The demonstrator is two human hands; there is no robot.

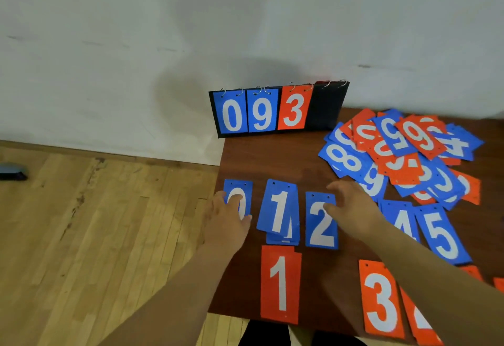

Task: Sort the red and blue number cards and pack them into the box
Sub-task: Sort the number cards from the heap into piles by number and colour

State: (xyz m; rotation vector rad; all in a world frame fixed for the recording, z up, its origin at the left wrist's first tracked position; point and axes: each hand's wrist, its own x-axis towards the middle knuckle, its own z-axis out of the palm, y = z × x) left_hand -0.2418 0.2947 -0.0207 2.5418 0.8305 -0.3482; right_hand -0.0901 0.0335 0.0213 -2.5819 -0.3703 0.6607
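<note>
Blue number cards lie in a row on the brown table [272, 154]: a blue 0 [240, 190], a small stack of blue 1s [278, 212], a blue 2 [321, 225], a blue 4 [399, 220] and a blue 5 [441, 234]. Nearer me lie a red 1 [280, 284] and a red 3 [380, 299]. My left hand [227, 220] rests flat on the blue 0. My right hand [349, 203] hovers spread over the upper right corner of the blue 2, holding nothing.
A mixed heap of red and blue cards [401, 152] covers the table's far right. A black flip scoreboard [327, 111] showing 0, 9, 3 stands against the wall. Wooden floor [95, 236] lies left of the table edge.
</note>
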